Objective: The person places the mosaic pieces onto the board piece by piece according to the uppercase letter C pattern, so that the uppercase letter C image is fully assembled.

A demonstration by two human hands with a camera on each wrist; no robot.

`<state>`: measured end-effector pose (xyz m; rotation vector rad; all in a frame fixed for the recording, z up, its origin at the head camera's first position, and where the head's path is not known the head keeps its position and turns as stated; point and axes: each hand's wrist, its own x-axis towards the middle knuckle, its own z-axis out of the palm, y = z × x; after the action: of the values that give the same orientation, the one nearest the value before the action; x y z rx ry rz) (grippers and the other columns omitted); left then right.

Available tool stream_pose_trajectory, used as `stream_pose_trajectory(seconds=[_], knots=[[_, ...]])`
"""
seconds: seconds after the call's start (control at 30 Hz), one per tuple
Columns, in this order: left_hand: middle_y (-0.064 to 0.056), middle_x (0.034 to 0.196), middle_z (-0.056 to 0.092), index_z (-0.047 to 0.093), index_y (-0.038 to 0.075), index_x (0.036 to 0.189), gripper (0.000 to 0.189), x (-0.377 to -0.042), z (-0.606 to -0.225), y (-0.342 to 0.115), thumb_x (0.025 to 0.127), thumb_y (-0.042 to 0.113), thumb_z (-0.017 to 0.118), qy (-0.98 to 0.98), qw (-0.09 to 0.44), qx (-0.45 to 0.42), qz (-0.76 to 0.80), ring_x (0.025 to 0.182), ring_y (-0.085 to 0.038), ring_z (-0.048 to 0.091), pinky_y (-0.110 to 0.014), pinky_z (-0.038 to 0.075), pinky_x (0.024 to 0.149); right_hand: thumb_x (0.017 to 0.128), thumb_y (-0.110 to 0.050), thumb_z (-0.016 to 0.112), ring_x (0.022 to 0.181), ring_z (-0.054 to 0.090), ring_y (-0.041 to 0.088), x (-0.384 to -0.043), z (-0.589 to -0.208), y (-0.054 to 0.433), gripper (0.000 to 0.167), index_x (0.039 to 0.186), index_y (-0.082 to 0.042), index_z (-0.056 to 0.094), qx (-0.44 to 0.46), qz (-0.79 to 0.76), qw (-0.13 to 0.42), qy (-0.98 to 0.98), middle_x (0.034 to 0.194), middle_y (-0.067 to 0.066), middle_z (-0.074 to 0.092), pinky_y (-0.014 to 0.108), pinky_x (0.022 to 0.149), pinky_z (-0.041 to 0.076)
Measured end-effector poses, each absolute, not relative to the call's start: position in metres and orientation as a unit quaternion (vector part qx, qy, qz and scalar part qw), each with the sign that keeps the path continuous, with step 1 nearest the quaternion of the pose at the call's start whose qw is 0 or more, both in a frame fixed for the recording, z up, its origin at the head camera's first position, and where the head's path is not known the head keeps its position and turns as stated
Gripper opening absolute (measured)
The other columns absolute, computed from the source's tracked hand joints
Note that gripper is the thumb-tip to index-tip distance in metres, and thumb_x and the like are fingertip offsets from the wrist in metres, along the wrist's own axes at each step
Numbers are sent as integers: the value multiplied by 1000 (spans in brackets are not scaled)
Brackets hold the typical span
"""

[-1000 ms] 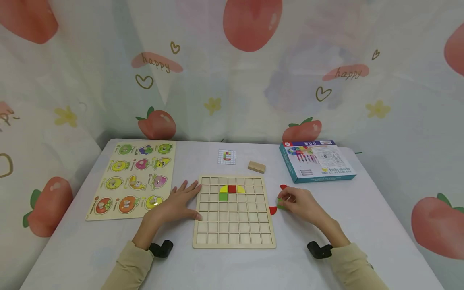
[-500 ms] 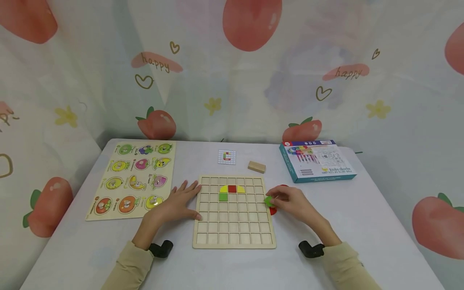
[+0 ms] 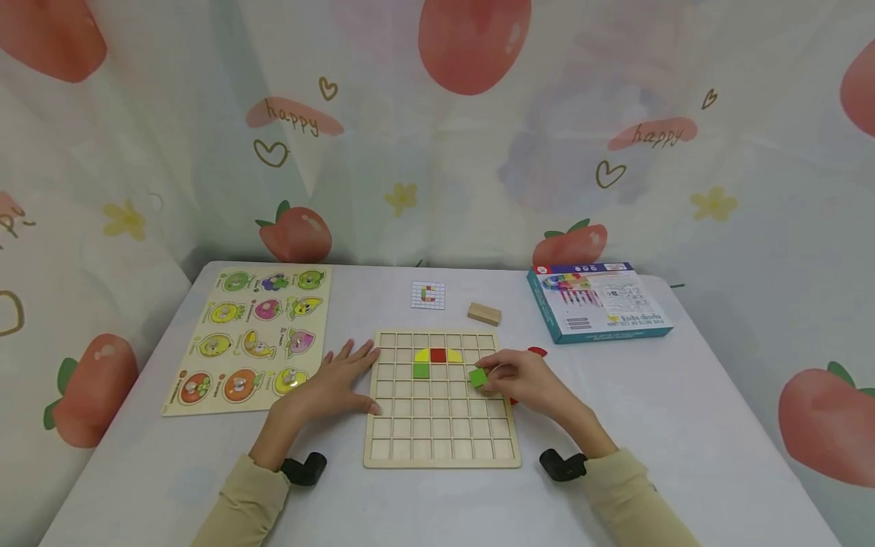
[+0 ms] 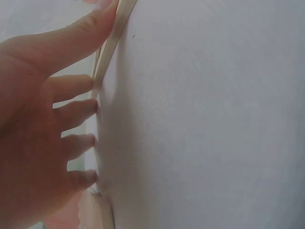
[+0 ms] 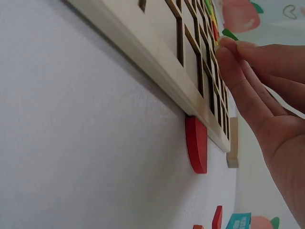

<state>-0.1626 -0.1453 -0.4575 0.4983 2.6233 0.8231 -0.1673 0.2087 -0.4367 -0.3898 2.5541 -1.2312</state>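
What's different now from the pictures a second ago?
The right hand moved left, bringing the green piece from beside the wooden board to over its right part. It still pinches that piece, so nothing was let go. The left hand stayed at the board's left edge, and the four coloured pieces in the board stayed put.

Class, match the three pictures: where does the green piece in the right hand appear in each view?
Head: green piece right of centre, pinched by the right hand.
Left wrist: not in this picture.
Right wrist: upper right, a small green sliver partly hidden by the hand.
Shared landmark: the wooden grid board, an edge strip at upper left in left wrist, slanting down from the top in right wrist.
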Motion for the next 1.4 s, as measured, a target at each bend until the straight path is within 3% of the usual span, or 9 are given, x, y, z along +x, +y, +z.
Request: stream_pose_trajectory(seconds=[0.1, 0.33, 0.77, 1.4], knots=[[-11, 172, 20, 31, 11, 162, 101, -163, -458, -145, 83, 43, 85, 924, 174, 174, 291, 160, -41, 2, -63, 0, 128, 88, -9, 80, 83, 68, 16, -168, -438, 201, 34, 121, -2, 74, -143, -428, 142, 881, 97, 6, 75, 19, 71, 57], [-12, 171, 21, 33, 9, 162, 102, -162, -459, -146, 82, 43, 85, 924, 172, 178, 293, 159, -43, 5, -65, 2, 127, 88, -10, 81, 90, 66, 16, -169, -439, 186, 30, 116, -4, 76, -180, -409, 135, 884, 106, 6, 74, 17, 81, 56], [-10, 172, 21, 32, 10, 162, 102, -163, -457, -145, 82, 42, 85, 923, 177, 173, 294, 160, -41, 3, -62, 1, 128, 88, -12, 81, 95, 68, 14, -174, -440, 157, 23, 110, -8, 76, -218, -383, 145, 886, 109, 4, 75, 26, 87, 59], [-10, 172, 21, 33, 10, 162, 101, -163, -457, -146, 82, 42, 85, 922, 180, 171, 298, 160, -41, 3, -62, 1, 128, 87, -11, 82, 90, 62, 11, -180, -439, 125, 23, 108, -6, 76, -257, -336, 159, 892, 101, -1, 71, 26, 82, 54]])
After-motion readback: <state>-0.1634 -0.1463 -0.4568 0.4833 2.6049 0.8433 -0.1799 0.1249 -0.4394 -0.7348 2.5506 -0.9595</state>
